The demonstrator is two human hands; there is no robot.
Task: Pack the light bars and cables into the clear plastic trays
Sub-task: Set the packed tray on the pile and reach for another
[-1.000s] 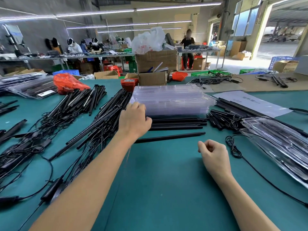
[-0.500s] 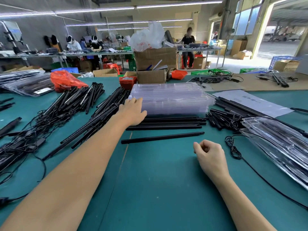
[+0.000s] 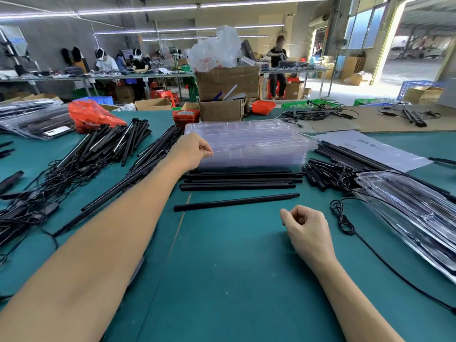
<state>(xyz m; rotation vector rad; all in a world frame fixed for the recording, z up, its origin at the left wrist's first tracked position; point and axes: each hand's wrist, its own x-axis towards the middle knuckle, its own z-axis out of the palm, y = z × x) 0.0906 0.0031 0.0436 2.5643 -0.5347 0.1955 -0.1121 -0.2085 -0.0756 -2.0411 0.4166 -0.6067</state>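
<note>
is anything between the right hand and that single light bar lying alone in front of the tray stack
Nothing visible. The right hand sits with fingers curled, holding nothing, just short of the lone light bar; only bare green table mat lies between them. The coiled cable lies off to its right.

A single wide-angle view from the person's head looks forward and down across the teal-green tabletop point(image 3: 222, 267). Both bare forearms reach in from the near edge, close to the lens. The far edge and the workshop behind appear small, with bowed lines.
</note>
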